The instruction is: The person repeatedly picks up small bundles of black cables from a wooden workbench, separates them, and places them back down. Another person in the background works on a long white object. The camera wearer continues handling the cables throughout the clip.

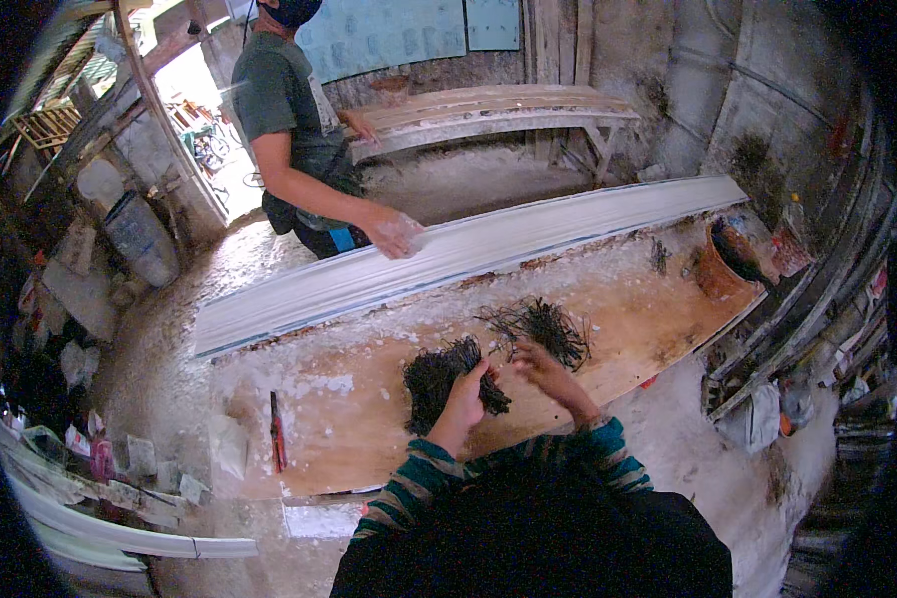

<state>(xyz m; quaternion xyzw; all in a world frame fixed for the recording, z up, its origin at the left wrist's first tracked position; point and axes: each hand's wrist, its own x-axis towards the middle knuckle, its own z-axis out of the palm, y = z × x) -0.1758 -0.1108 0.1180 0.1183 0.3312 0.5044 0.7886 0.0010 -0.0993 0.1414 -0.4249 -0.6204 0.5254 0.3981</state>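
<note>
Fibre clump [437,381] in left grip [465,399]

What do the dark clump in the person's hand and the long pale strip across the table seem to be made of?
The dark clump, gripped by the left hand, looks like loose coarse fibre, matte and blackish: thin tangled strands stick out at its edges. The long pale strip looks like cast plaster, chalky white with moulded ridges; white dust around it suggests so, though it could be painted.

Counter [369,419]: bare wood, matt, rough w/ white dusty splatter. Fibre clump [439,384]: dark, wiry, matt. Moulding [488,244]: white, smooth, plaster-like. Sleeves [419,478]: striped knit cloth.
</note>
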